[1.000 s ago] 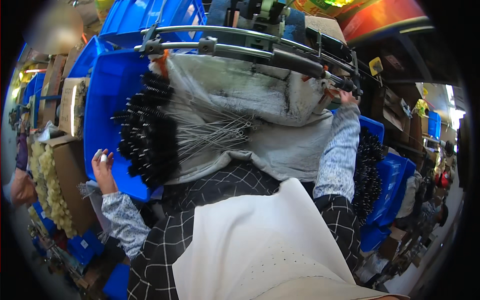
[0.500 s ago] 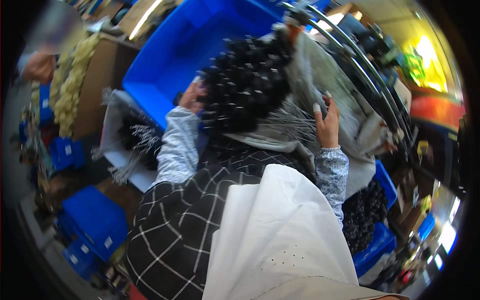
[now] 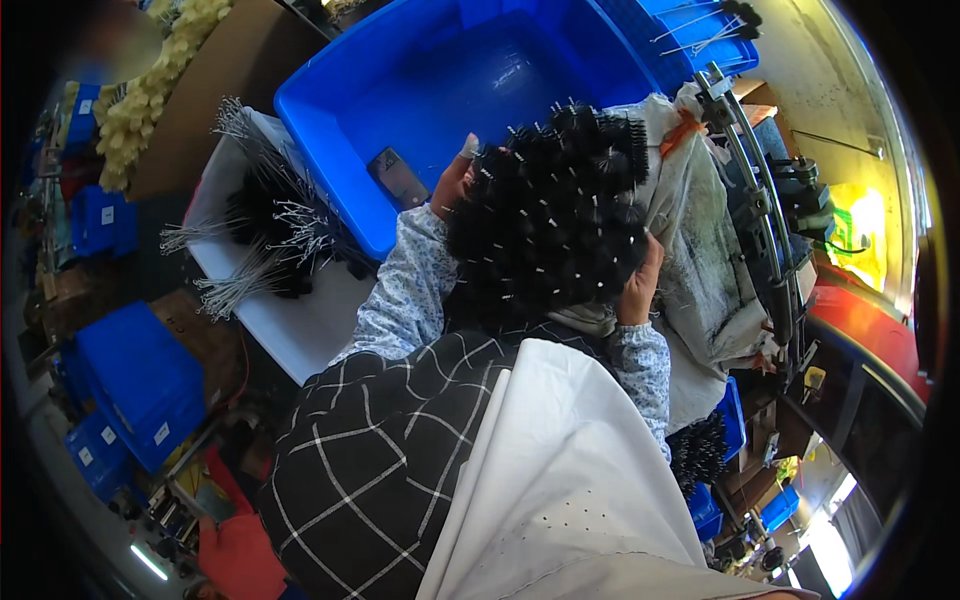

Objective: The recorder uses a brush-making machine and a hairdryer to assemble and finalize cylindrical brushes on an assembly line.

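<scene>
Though earlier at the rail (image 3: 768, 205), right hand (image 3: 641, 285) now against black brushes (image 3: 550, 220).

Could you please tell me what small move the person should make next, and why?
Perhaps press gently inward from both sides: the person's left grip and right grip are at opposite sides of the wide bundle of black-bristled brushes, whose many separate heads might slip apart.

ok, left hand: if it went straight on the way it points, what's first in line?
Most likely the black brushes: the left hand is right at their left edge, its fingers partly hidden by them, so exact depth is unclear.
</scene>
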The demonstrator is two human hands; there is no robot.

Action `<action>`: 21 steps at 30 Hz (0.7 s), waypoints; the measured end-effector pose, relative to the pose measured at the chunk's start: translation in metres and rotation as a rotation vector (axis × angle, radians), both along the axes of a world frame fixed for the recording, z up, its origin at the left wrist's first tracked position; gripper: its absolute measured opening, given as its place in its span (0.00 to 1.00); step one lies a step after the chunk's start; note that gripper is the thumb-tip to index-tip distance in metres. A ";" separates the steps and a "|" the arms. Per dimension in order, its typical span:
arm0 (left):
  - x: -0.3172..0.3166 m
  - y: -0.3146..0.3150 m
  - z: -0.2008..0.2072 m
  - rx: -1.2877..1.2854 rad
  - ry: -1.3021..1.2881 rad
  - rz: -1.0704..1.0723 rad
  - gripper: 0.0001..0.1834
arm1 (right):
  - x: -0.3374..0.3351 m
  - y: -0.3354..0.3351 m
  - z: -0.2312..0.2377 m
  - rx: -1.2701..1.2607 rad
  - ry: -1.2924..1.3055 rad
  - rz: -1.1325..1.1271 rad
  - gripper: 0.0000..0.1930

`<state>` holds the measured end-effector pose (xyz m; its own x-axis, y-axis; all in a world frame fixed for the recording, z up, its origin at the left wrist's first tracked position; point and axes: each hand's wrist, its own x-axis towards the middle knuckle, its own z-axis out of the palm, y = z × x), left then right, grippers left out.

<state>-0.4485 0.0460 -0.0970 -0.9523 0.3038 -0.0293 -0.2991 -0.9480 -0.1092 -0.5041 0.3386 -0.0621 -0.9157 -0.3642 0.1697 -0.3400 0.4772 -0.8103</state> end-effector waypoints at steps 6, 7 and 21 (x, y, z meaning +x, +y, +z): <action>-0.001 0.007 -0.027 -0.740 -0.524 0.156 0.15 | -0.019 0.020 -0.028 -0.311 -0.337 -0.234 0.13; 0.002 0.005 -0.039 -0.834 -0.463 0.147 0.14 | -0.018 0.016 -0.016 -0.310 -0.249 -0.252 0.12; -0.028 -0.018 0.124 -1.609 -0.132 0.330 0.13 | -0.022 0.092 0.079 -0.805 -0.060 -0.613 0.11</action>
